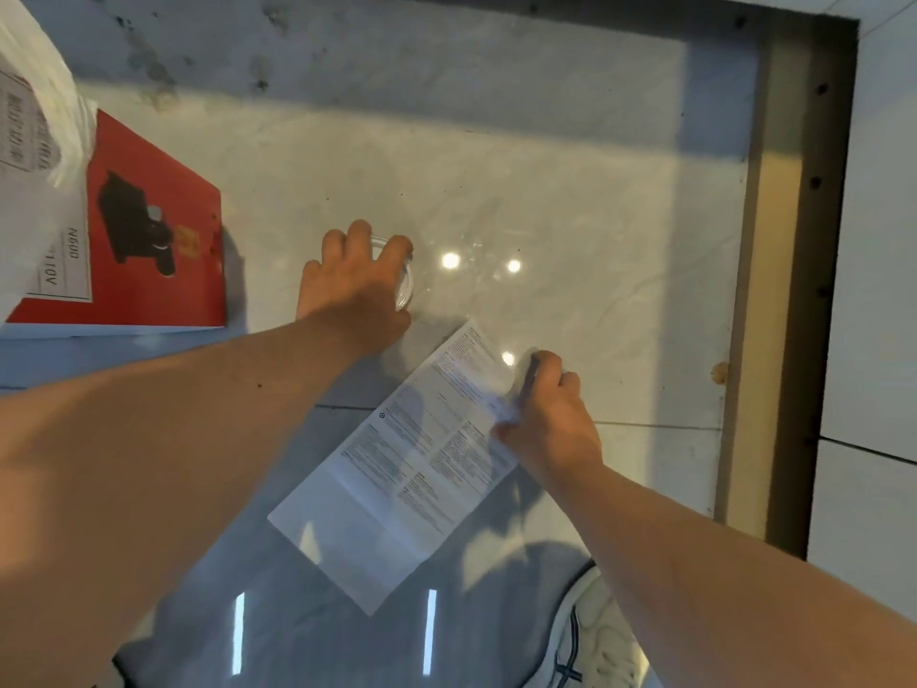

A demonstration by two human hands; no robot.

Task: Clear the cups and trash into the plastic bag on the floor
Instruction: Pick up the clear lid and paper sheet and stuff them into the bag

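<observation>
My left hand [355, 285] is closed from above around a clear plastic cup [404, 280] on the glossy marble floor; only the cup's rim shows past my fingers. My right hand [546, 414] pinches the right edge of a printed paper leaflet [397, 479] that lies unfolded on the floor in front of me. A white plastic bag [34, 116] with printed text sits at the far left edge, partly over a red box.
A red box [163, 230] with a picture of a black device lies at the left. A brown door threshold [784, 290] runs along the right. My white sneaker [595, 638] is at the bottom right.
</observation>
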